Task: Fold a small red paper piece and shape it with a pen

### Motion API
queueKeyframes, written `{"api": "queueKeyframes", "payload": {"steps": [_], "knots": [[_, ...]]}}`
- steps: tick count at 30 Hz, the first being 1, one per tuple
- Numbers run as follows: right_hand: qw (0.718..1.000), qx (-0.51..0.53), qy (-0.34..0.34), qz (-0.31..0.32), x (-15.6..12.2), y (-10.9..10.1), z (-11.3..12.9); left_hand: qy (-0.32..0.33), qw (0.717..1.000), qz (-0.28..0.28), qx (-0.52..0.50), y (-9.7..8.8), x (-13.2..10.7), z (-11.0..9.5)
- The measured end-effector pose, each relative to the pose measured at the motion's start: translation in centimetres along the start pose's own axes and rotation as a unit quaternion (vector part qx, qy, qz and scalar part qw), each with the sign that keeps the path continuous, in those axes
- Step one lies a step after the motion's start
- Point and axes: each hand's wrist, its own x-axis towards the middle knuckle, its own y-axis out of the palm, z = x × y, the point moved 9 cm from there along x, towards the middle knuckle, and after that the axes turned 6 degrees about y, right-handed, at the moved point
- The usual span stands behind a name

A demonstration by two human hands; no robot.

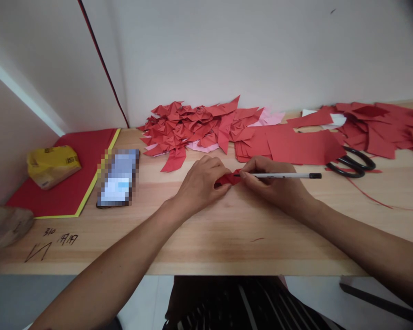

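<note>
My left hand point(201, 183) pinches a small folded piece of red paper point(229, 178) against the wooden table point(206, 243). My right hand point(273, 181) grips a white pen point(284, 175) with a black cap, its tip pressed into the same red piece. Both hands meet at the table's middle. Behind them lies a heap of folded red paper shapes point(192, 126), and flat red sheets point(296, 146) sit just beyond my right hand.
Black scissors point(353, 164) lie at the right among red paper offcuts point(382, 126). A phone point(119, 178) rests left of my hands, beside a red and yellow sheet stack point(67, 183) with a yellow packet point(51, 166) on it. A white wall stands behind.
</note>
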Motion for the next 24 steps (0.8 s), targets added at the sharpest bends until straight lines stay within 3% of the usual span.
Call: {"api": "queueKeyframes", "payload": {"steps": [24], "knots": [[1.000,-0.003,0.005,0.006,-0.10,0.07,0.22,0.007,1.000,-0.009,0.003,-0.24,0.07,-0.42]]}}
